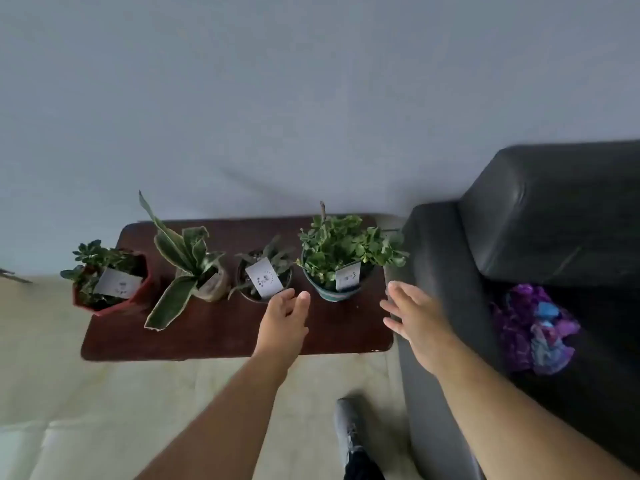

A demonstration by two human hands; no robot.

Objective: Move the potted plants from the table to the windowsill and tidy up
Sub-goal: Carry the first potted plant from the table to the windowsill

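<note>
Several potted plants stand in a row on a dark wooden table (221, 337). From the left: a red pot (138, 299), a long-leaved plant in a burlap-wrapped pot (213, 284), a small dark pot (263, 275) with a white tag, and a bushy plant in a teal pot (337, 292). My left hand (284, 315) hovers open just left of the teal pot, fingers near the small dark pot. Off the table's right edge, my right hand (412, 313) is open to the right of the teal pot. Neither hand touches a pot.
A black leather armchair (540, 216) stands right against the table, with a crumpled purple and blue cloth (536, 327) on its seat. A grey wall runs behind. My foot in a grey shoe (348, 431) stands on the pale floor.
</note>
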